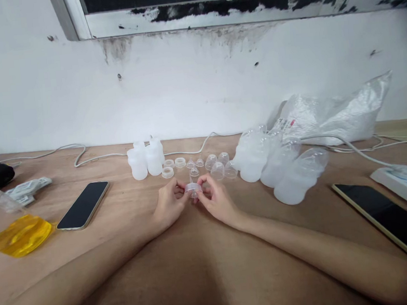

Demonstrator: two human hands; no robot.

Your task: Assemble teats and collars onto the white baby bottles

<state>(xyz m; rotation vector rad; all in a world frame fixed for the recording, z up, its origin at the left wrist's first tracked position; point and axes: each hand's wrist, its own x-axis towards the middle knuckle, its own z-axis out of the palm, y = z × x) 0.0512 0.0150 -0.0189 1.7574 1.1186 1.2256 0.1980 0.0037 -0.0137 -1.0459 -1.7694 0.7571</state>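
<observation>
Spreading beneath the left hand (169,205) and the right hand (219,202), the desk (187,275) reaches back to the wall (182,87); its near edge I cannot see. Beyond the right hand, well to its right, rests a plastic bag (338,116). Nearer to this hand, also on its right, stand the covered bottles (292,184), which limit its sideways moving. One dark phone (384,216) lies well right of it; a smaller-looking phone (83,206) lies well left of the left hand. Beyond the left hand, slightly to its left, are white bottles (139,166). Just beyond both hands lie clear domes (217,171), loose rings (168,175) and small nipples (200,163). Both hands are pinched closed on one translucent ring (193,187), held between them; a pointed clear piece (190,177) seems to rise from it. I judge the step in hand as fitting these two parts; the next move calls for even pressure from both sides. Open room lies on the near side, between the forearms (102,262).
</observation>
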